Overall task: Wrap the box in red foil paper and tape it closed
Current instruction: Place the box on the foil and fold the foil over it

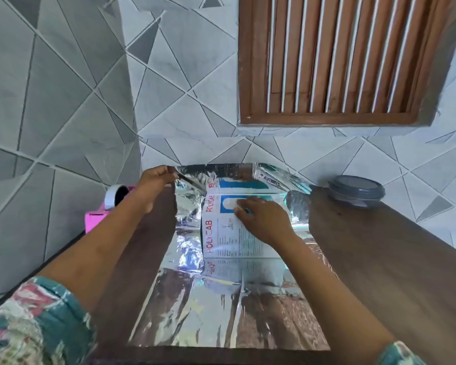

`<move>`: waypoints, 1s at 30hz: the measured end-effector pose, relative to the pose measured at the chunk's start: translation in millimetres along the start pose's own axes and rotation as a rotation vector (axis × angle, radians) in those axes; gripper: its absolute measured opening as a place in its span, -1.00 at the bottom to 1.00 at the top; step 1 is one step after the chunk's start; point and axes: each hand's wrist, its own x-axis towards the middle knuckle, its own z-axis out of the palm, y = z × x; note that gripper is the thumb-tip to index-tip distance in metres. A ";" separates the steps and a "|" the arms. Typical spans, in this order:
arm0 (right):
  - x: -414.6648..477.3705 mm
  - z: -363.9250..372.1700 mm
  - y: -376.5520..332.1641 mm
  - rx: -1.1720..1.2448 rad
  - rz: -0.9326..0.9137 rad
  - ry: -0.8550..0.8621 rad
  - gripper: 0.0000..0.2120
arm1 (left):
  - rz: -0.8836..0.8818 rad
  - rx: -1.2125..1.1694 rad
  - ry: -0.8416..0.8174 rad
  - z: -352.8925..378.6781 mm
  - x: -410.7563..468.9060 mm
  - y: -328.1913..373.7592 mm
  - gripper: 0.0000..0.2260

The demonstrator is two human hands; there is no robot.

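Note:
A white box (221, 241) with red POLYCAB lettering lies on a sheet of foil paper (221, 306), whose shiny silver side faces up on the dark wooden table (379, 272). My left hand (156, 180) pinches the far left corner of the foil and lifts it up behind the box. My right hand (261, 219) rests flat on top of the box, fingers spread. The foil's far edge stands up against the tiled wall and mirrors the box. A roll of tape (116, 196) sits at the left on a pink object (95, 219).
A grey lidded round container (356, 191) stands at the table's back right by the wall. A wooden louvred shutter (340, 61) hangs above. Tiled walls close in the back and left sides.

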 end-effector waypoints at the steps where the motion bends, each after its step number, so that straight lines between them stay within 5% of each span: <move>1: 0.1 1.7 -0.2 -0.006 -0.006 0.003 -0.62 | 0.002 0.004 0.000 -0.1 -1.8 0.8 -0.82; 6: 0.1 16.8 3.0 0.136 0.025 0.195 -0.60 | 0.006 -0.006 -0.009 -0.8 -10.1 4.6 -0.81; 8: -0.6 15.7 3.5 0.235 0.072 0.306 -0.41 | 0.008 -0.010 -0.012 -2.6 -13.3 5.9 -0.81; 10: 3.7 10.4 4.8 0.089 0.043 0.462 -0.18 | 0.003 -0.001 -0.020 -4.8 -15.2 7.3 -0.80; 14: 24.2 -15.2 6.6 -0.157 -0.074 0.219 0.10 | 0.026 0.042 -0.058 -8.1 -18.3 13.0 -0.81; 20: 33.1 -29.3 7.3 -0.213 -0.167 -0.224 -0.49 | 0.062 0.163 -0.069 -21.0 -24.2 12.7 -0.78; 27: 14.6 -29.2 33.0 -0.104 -0.203 -0.221 -0.51 | 0.099 0.400 -0.266 -25.6 -53.9 14.9 -0.72; 30: 13.7 -26.4 35.7 -0.086 -0.213 -0.185 -0.53 | 0.125 0.370 -0.164 -18.0 -74.0 22.8 -0.62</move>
